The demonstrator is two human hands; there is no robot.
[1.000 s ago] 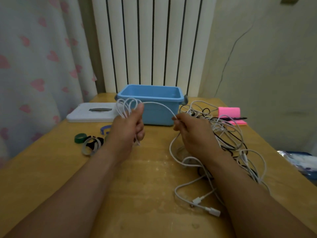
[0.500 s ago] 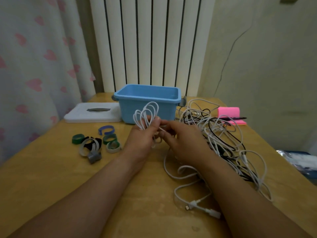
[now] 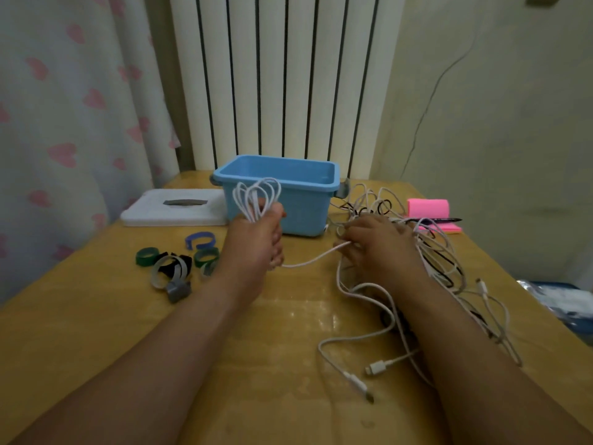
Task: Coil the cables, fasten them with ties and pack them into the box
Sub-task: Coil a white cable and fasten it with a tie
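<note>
My left hand (image 3: 253, 242) grips a bunch of white cable loops (image 3: 255, 195) that stick up above the fist, in front of the open blue box (image 3: 308, 207). One strand of the same white cable (image 3: 308, 260) runs from under that fist to my right hand (image 3: 375, 245), which pinches it with curled fingers. The rest of the cable trails down the table to two white plugs (image 3: 369, 377). A tangle of white and black cables (image 3: 433, 252) lies under and beside my right forearm. Several rolled ties (image 3: 176, 264), green, blue, grey and black, sit left of my left hand.
The box's white lid (image 3: 173, 208) lies flat at the back left. A pink notepad with a black pen (image 3: 431, 216) is at the back right. A radiator and a curtain stand behind the wooden table (image 3: 96, 316). A blue-and-white object (image 3: 558, 300) sits off the right edge.
My hands met in front of the box, then drew apart again. The right hand slid right along the cable and a strand now stretches between the two hands. The loop bunch grew.
</note>
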